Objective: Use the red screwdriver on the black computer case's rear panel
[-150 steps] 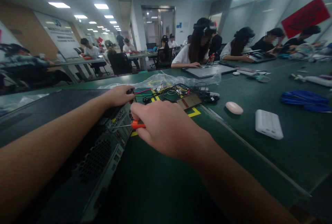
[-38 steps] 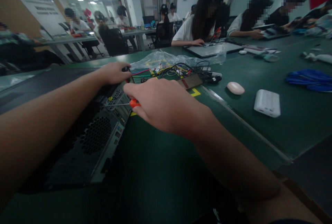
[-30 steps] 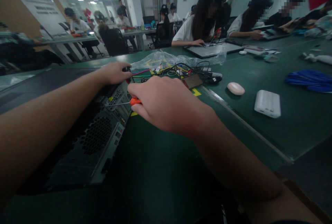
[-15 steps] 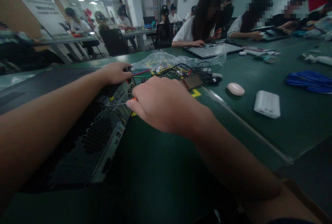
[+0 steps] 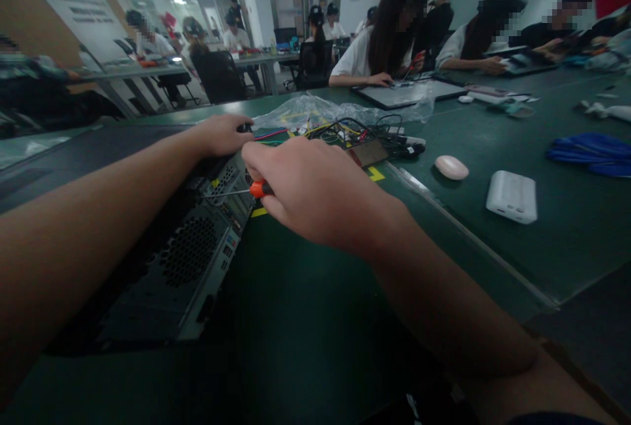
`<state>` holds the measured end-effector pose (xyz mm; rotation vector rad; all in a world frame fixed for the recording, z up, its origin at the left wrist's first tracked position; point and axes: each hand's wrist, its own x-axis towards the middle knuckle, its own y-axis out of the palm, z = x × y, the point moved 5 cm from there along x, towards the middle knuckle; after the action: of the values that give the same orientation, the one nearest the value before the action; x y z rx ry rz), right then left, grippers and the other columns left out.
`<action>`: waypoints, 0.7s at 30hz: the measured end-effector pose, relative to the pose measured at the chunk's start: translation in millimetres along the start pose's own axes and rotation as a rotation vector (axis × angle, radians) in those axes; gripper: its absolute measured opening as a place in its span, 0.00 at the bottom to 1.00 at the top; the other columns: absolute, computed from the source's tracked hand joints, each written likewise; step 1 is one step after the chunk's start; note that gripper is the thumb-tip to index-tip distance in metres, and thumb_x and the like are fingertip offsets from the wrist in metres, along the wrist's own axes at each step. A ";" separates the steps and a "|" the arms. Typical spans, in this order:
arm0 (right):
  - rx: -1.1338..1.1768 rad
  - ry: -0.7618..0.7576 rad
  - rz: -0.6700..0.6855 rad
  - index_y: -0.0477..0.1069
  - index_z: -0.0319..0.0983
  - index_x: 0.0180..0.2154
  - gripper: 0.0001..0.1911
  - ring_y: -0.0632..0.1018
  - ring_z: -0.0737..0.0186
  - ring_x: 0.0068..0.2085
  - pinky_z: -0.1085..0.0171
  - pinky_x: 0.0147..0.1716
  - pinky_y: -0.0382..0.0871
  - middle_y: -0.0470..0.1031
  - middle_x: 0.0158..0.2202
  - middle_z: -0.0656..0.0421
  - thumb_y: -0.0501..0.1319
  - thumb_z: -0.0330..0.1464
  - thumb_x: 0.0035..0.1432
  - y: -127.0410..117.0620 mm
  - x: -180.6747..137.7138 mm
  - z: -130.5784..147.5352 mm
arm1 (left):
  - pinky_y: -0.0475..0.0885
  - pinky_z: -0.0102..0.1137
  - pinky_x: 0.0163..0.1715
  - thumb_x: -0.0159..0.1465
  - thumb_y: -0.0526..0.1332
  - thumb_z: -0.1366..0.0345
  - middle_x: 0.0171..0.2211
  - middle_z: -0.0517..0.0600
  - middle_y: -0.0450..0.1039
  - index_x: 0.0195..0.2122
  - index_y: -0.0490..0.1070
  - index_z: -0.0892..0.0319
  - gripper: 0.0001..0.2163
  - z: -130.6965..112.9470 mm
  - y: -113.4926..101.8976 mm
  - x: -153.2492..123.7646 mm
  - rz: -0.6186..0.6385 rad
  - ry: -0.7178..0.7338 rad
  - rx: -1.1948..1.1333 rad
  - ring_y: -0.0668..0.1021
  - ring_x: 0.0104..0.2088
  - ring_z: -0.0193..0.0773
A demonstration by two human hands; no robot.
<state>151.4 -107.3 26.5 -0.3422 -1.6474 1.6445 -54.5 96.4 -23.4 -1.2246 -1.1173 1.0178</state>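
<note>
A black computer case [image 5: 133,293] lies on the table to the left, its metal back panel with vents, slots and ports facing right. In my right hand [image 5: 320,192] is a screwdriver [image 5: 258,189] with an orange and black handle. Its thin shaft points left, and the tip reaches the slot area of the back panel; exactly what it touches is too small to tell. My left hand [image 5: 224,134] is wrapped over the far top corner of the case, fingers curled around the edge. My left forearm crosses above the case and covers part of it.
Tangled cables [image 5: 345,133] and clear plastic film [image 5: 305,110] lie beyond my hands. On the right are a pink oval object [image 5: 451,167], a white block-shaped device [image 5: 511,196] and a blue bundle [image 5: 589,154]. Across the table a co-worker [image 5: 365,57] handles a flat panel [image 5: 409,93].
My right hand has shifted its grip on the screwdriver, and more of the orange handle shows. The tip stays near the slots. My left hand keeps its place on the case.
</note>
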 end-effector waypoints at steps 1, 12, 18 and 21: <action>-0.004 -0.004 0.000 0.78 0.36 0.52 0.13 0.85 0.45 0.50 0.56 0.42 0.65 0.86 0.47 0.47 0.58 0.28 0.71 -0.1 0.0 0.3 | 0.68 0.46 0.73 0.75 0.57 0.51 0.74 0.64 0.74 0.76 0.71 0.65 0.34 0.0 -0.1 -0.2 -0.002 -0.003 0.000 0.75 0.73 0.63; -0.039 0.008 0.007 0.77 0.38 0.50 0.11 0.83 0.50 0.46 0.57 0.41 0.62 0.85 0.44 0.49 0.57 0.30 0.72 0.4 0.1 0.3 | 0.69 0.45 0.71 0.75 0.57 0.50 0.72 0.63 0.77 0.76 0.71 0.64 0.33 -0.5 0.2 -1.2 -0.009 -0.012 -0.004 0.77 0.72 0.61; -0.040 0.009 0.029 0.77 0.36 0.53 0.14 0.83 0.47 0.49 0.56 0.45 0.66 0.85 0.48 0.48 0.57 0.29 0.72 0.5 0.7 0.5 | 0.70 0.46 0.71 0.75 0.56 0.51 0.72 0.62 0.77 0.76 0.71 0.63 0.33 -2.8 -1.5 -3.6 -0.005 -0.017 -0.007 0.78 0.71 0.61; -0.023 -0.008 0.020 0.78 0.36 0.55 0.16 0.83 0.47 0.50 0.55 0.46 0.68 0.86 0.49 0.46 0.57 0.29 0.72 -0.4 0.3 0.2 | 0.69 0.45 0.72 0.75 0.56 0.52 0.72 0.61 0.77 0.77 0.71 0.63 0.33 -5.9 -4.1 -6.3 0.002 -0.023 0.017 0.78 0.71 0.59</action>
<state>151.2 -107.2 27.0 -0.3653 -1.6744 1.6447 -49.8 88.9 -19.9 -1.2035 -1.1237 1.0435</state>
